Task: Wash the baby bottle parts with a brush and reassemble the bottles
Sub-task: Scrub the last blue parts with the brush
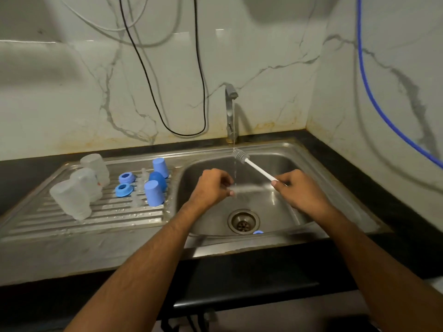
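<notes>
Under the running tap, right hand grips a light, stiff bottle brush by its handle; left hand pinches something blurred; wet, likely slippery.

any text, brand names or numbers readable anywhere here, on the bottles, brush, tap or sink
None can be read.
Clear bottles on the drainboard: small orange marks on one, too blurred to read.
Blue caps and blue rings: no text visible.
Brush in the right hand: plain white handle, no print visible.
Tap and sink: no brand mark visible.
</notes>
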A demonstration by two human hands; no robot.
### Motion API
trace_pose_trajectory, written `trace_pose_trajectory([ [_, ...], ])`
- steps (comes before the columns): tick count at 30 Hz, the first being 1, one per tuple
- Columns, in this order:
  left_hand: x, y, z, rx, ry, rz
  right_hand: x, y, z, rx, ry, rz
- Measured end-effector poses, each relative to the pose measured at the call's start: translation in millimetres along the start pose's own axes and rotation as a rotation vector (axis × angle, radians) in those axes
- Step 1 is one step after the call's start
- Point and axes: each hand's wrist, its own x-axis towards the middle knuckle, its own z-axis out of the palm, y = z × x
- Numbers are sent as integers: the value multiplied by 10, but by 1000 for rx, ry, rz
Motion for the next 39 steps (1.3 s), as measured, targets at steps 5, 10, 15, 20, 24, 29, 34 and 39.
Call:
trace_pose_trajectory([
  [5, 248, 83, 321, 123, -251, 76, 206, 84, 44, -6, -19, 4],
  [10, 455, 65, 565, 245, -460, 142, 456, 70, 125, 0, -29, -6],
  [15, 524, 69, 853, 362, -605, 230, 640, 129, 252, -3, -42, 12],
  [20, 589, 53, 1124, 408, -774, 235, 697, 235, 328, -41, -58, 31],
  [24, 613, 148, 1250, 432, -852, 258, 726, 290, 347, -77, -34, 24],
  [29, 557, 177, 1435, 409, -949, 252, 751, 339, 361, -79, -32, 18],
  [34, 525, 236, 1523, 468, -1002, 317, 752, 335, 362, -72, -31, 21],
  [39, 525, 215, 1556, 406, -1043, 337, 728, 318, 336, -63, -27, 29],
])
